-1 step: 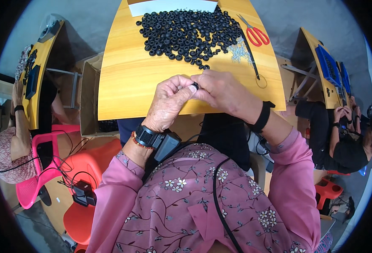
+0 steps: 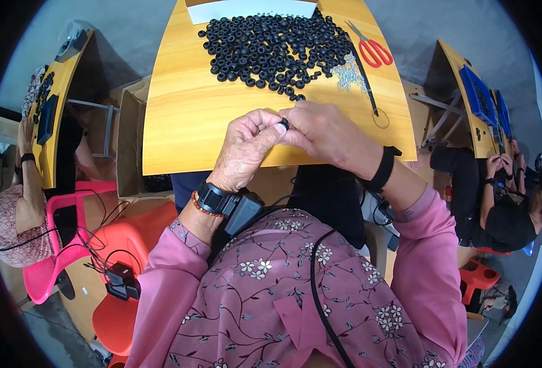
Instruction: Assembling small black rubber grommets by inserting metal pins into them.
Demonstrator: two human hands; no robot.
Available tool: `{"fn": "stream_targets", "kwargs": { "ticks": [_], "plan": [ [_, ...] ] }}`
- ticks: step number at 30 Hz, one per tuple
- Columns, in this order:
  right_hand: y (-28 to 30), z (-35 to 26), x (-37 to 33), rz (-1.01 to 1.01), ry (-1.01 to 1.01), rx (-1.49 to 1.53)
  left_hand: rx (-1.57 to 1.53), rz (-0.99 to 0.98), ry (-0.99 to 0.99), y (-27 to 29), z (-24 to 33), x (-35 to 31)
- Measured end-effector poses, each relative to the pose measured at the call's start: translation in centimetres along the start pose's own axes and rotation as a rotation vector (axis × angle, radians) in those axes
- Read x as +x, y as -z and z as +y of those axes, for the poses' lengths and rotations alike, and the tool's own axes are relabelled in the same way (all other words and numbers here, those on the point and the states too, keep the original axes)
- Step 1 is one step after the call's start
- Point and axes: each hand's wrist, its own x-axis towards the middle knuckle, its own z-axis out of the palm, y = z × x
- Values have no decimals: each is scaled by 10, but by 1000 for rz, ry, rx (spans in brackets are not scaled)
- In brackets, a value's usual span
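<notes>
At my far left, a person in a patterned top (image 2: 16, 230) sits at a neighbouring table, near a pink chair (image 2: 41, 276). Next come a red-orange chair (image 2: 108, 322) with a dark box (image 2: 122, 277) on it, and a cardboard box (image 2: 130, 144) beside my yellow table (image 2: 185, 122).

My left hand (image 2: 245, 144) is over the near part of the tabletop, its thumb and fingers pinched narrow on a small black piece (image 2: 284, 124). That piece sits between my two hands, just short of the loose pile of black rings (image 2: 246, 52), which spreads below a white box (image 2: 252, 11). My right hand (image 2: 320, 127) meets it from the other side, fingers curled close together; I cannot tell whether they grip it too.

Further right lie small clear pieces (image 2: 349, 75), a thin black strip (image 2: 364, 80) and red-handled scissors (image 2: 365, 41). At my far right, blue trays (image 2: 476, 95) rest on another table, near a person in black (image 2: 507, 221).
</notes>
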Motion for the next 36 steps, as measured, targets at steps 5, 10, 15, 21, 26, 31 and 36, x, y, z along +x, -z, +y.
{"fn": "stream_targets", "kwargs": {
  "ticks": [5,10,15,21,26,31,36],
  "plan": [
    [9,-7,4,-98,-19,-134,72,31,30,-1,2,-1],
    [7,-10,2,-76,49,-222,155,23,24,0,1,0],
    [8,-19,-1,-162,50,-348,251,21,0,-1,1,-2],
    [-1,-18,-2,-106,15,-362,264,26,-9,-3,1,0],
    [4,-2,-6,44,-122,-34,96,109,-32,-12,3,1],
    [11,37,-13,229,-425,301,-204,154,-151,-14,11,-3],
    [4,51,-3,138,-304,105,108,553,-490,37,57,1]
  ]
}}
